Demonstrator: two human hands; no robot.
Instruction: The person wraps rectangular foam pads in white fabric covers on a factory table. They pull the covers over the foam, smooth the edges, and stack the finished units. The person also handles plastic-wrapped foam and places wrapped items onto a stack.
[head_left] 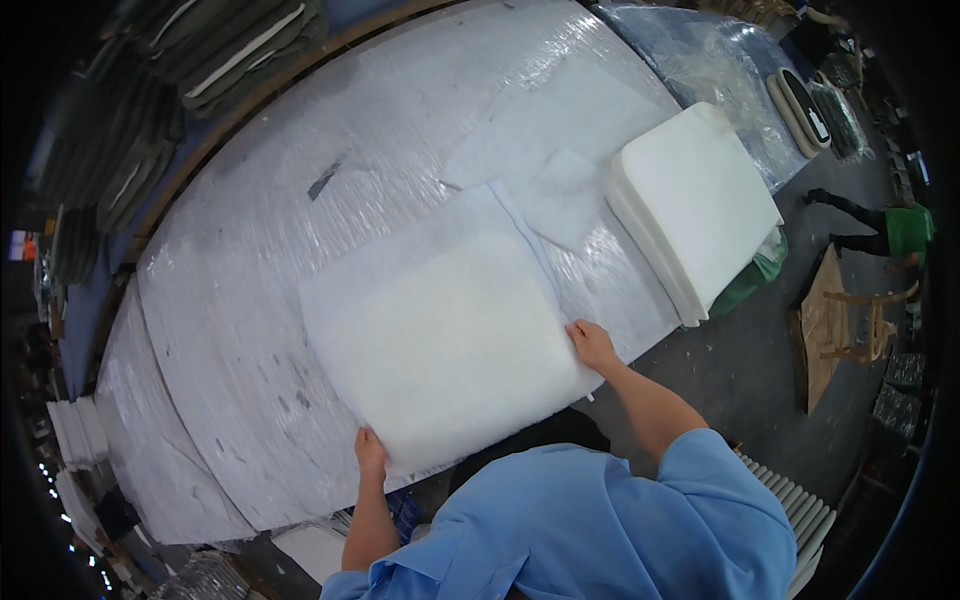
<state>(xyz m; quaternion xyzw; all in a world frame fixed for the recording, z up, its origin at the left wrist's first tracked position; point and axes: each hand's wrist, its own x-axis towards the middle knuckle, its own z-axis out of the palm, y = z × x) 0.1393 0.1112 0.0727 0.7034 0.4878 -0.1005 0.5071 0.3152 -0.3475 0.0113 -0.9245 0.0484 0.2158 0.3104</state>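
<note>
A square white cushion pad (450,340) lies in front of me on the plastic-wrapped table (230,290). Around it is a thin white cover (480,212), looser at the far end, with a bluish seam on the right. My left hand (370,452) grips the cushion's near left edge, thumb up along the side. On the right edge, near the closest corner, my right hand (594,345) is closed round the side. The fingers under the cushion are hidden on both hands.
Sheets of white wadding (560,150) lie beyond the cushion. A stack of white foam pads (695,200) rests at the table's right edge above green cloth (745,285). Dark cushions (245,50) fill a shelf at far left. A person in green (905,232) stands right, near a wooden chair (860,330).
</note>
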